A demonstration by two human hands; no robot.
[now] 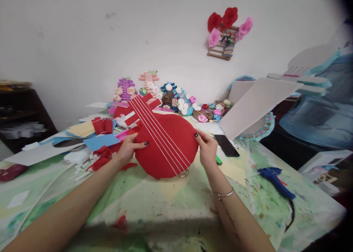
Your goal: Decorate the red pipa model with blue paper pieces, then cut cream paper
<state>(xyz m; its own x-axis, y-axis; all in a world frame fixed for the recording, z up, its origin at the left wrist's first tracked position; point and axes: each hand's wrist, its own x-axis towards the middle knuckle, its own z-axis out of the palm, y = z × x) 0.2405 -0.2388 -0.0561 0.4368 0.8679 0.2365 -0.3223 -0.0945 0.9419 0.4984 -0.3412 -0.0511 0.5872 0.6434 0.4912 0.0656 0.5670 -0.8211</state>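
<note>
Between my two hands is a red pipa-shaped craft instrument (162, 143), tilted with its neck up and to the left. White strings run along its face from the neck to the rounded bottom. One small crosspiece by the neck shows a white patch. My left hand (129, 147) pinches the left edge below the neck, thumb on the front. My right hand (206, 146) grips the right edge between thumb and fingers. A gold ring-like item (184, 173) shows at the lower edge of the instrument.
A blue glue gun (278, 182) lies at right, near a black phone (227, 145). Red scraps (103, 158) and coloured sheets cover the table's left side. Several flower-decorated instruments (182, 101) lean by the wall. Grey cardboard (256, 105) sticks up beside a water jug (320, 105).
</note>
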